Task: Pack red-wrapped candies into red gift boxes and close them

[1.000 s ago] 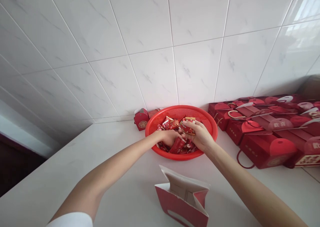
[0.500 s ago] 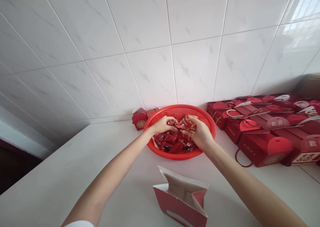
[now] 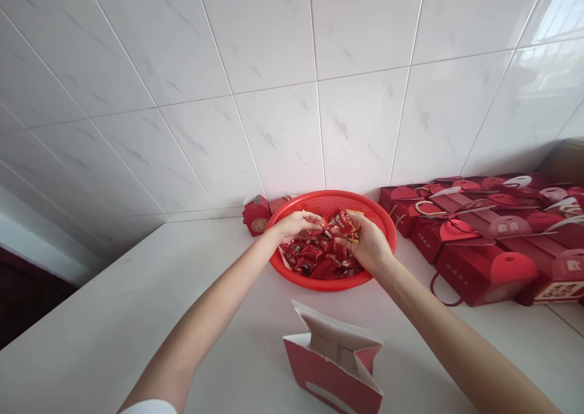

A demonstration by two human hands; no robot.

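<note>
From my head view, my right fingers (image 3: pixel 364 223) are curled around a gold-edged packet (image 3: pixel 344 224), thumb and fingers parted only by its width. I have it above the basket (image 3: pixel 334 285), just right of my left fingers (image 3: pixel 306 224). One gold edge points away toward the wall (image 3: pixel 278 128), the other back toward me; with my fingers covering part, I cannot tell which side is longer. It looks glossy red with small printed marks.

My left fingers are bent nearly together around a smaller red packet (image 3: pixel 320 223), mostly hidden, so its long axis is unclear. Below my fingers, the pile of packets (image 3: pixel 314 254) lies in the basket at mixed angles, shiny red with dark and white patches. The basket is red plastic, its wall full of tiny holes.

Nearer me than my fingers, an open carton (image 3: pixel 328 368) stands on the surface (image 3: pixel 228 353), mouth upward, its long side slanting toward me at the right. It is dull red outside, pale inside. Right of my right fingers sit many red handled boxes (image 3: pixel 483 268).
</note>
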